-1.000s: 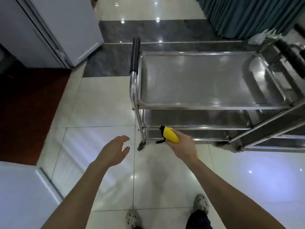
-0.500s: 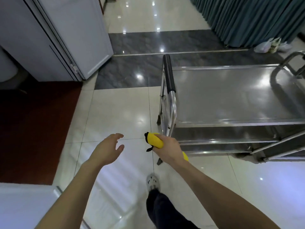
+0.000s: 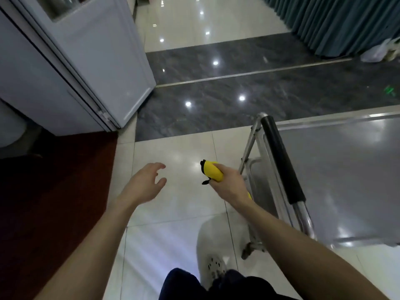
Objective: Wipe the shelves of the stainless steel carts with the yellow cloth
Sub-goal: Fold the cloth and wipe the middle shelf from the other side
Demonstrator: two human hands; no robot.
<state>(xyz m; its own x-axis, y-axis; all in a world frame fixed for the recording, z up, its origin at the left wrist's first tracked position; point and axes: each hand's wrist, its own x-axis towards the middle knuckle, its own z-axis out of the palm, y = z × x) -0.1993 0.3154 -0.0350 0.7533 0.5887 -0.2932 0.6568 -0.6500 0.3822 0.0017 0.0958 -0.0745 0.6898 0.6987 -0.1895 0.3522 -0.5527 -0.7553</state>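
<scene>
Head view: the cloth is bright yellow, bunched into a tight roll with a black trim at its front end and a small black tag sticking out below. The right hand is closed around it in a fist, so only the front end and a sliver of yellow behind the wrist show. It is held in the air over the pale floor tiles, just left of the cart and not touching it.

The left hand is empty — fingers spread and loosely curled, palm turned down over the tiles, well apart from the cloth.

One cart is in sight, at the right edge. Its top shelf is a flat, dull-shining steel tray with a raised rim and light glare on it. One black-sleeved handle runs along its near end on steel tubing, and a lower shelf shows partly beneath the handle. One caster is visible at the bottom corner.

One cloth, two hands, one shoe — white with holes — below the dark trouser leg. A white door stands open at upper left, a teal curtain hangs at upper right, and a plastic bag lies at its foot.
</scene>
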